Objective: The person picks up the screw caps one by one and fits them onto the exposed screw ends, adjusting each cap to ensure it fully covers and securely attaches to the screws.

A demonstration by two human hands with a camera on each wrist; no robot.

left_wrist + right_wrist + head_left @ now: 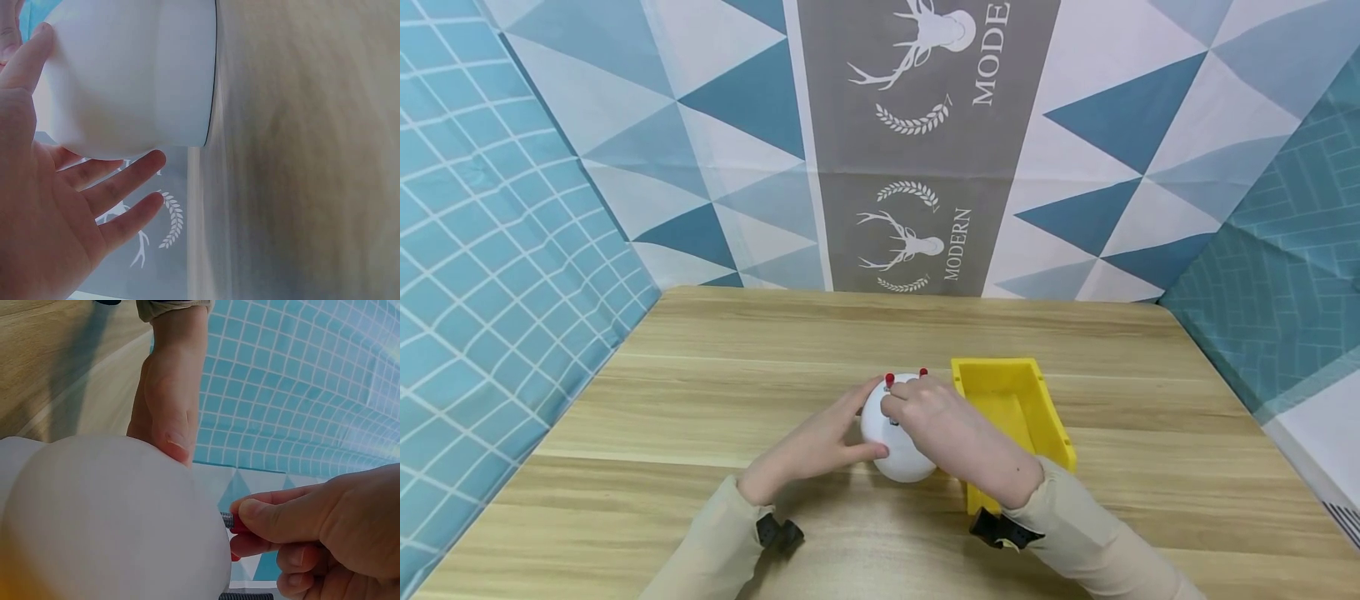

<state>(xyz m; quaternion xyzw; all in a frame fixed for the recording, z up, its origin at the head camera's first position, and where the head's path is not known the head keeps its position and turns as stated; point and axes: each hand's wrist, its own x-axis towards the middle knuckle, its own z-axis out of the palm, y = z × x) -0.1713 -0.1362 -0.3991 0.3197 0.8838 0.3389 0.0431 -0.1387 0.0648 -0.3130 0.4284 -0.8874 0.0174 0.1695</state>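
A smooth white rounded body point(904, 467), dome-shaped on top, stands on the table. My left hand point(816, 437) holds its left side between thumb and forefinger; in the left wrist view the other fingers point(128, 187) of this hand spread out beside it. Over the top, my right hand point(943, 421) pinches a red-headed threaded bolt point(236, 523) between thumb and forefinger, its metal thread showing at the dome. Behind it a second red head point(923, 372) stands up. A dark threaded rod point(247, 596) sticks out lower in the right wrist view.
Just right of the white body sits a yellow bin point(1060, 425), partly covered by my right forearm. The wooden table point(700, 400) ends at a patterned backdrop point(910, 167). Each wrist wears a black strap; the left one's camera point(781, 533) hangs low over the table.
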